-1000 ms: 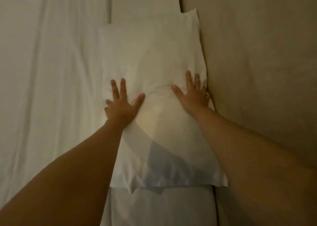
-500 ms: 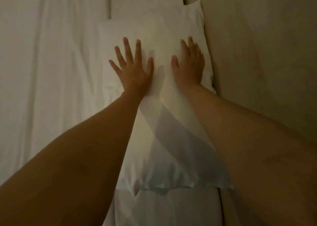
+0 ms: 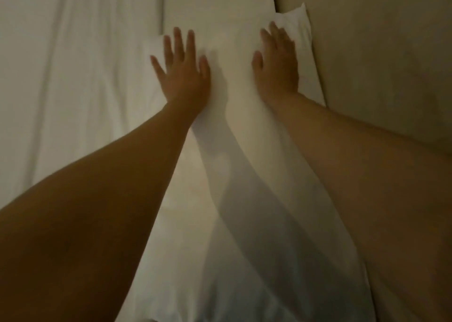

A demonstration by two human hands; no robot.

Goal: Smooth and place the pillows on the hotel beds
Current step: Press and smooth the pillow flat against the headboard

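Observation:
A white pillow (image 3: 230,165) lies lengthwise on the bed, its right edge against the headboard. My left hand (image 3: 182,71) rests flat on the pillow's far left part, fingers spread. My right hand (image 3: 277,66) lies flat on the far right part, close to the pillow's far corner, fingers together. Both palms press on the cloth and hold nothing. My forearms cover part of the pillow's near half, and their shadows fall across its middle.
A white wrinkled sheet (image 3: 73,77) covers the bed on the left. A beige padded headboard (image 3: 381,65) runs along the right side. A second white pillow or cushion (image 3: 217,3) lies beyond the first one.
Both hands have slid along the pillow away from me, from its middle to its far end, palms staying flat on it.

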